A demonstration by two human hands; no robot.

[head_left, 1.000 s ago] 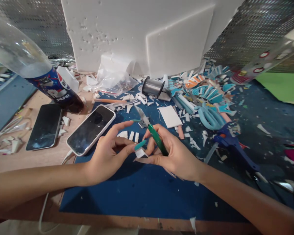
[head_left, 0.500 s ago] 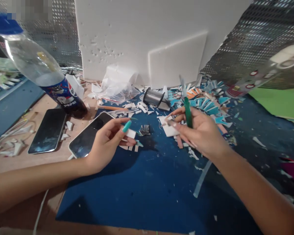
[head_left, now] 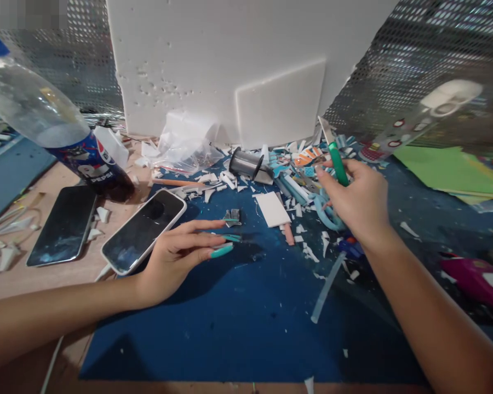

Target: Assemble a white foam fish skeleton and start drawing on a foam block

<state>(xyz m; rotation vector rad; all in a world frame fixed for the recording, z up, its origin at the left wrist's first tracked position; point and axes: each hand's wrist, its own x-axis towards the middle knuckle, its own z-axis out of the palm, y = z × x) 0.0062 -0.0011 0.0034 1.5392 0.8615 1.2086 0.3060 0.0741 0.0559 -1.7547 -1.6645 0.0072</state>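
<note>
My left hand (head_left: 176,254) hovers over the blue mat (head_left: 213,339), its long turquoise nails pointing right. The fingers are stretched out with nothing visible in them. Just past the fingertips lies a small dark grey piece (head_left: 233,214). My right hand (head_left: 355,200) grips a green-handled craft knife (head_left: 338,164), blade upward. Under that hand sit light blue scissors (head_left: 328,216), partly covered by the fingers; whether they touch cannot be made out. A white rectangular foam piece (head_left: 273,209) rests flat on the mat between my hands.
Two phones (head_left: 144,231) lie at left, beside a Pepsi bottle (head_left: 86,158). Behind the mat are a black spool (head_left: 245,163), a plastic bag (head_left: 187,145), many scraps and a white foam board (head_left: 181,60). Green sheets (head_left: 443,172) and a magenta object (head_left: 474,282) are on the right.
A small white piece has left my left hand, whose fingers straightened. My right hand came off the white rectangular piece and moved right with the knife, toward the scissors. The view shifted slightly.
</note>
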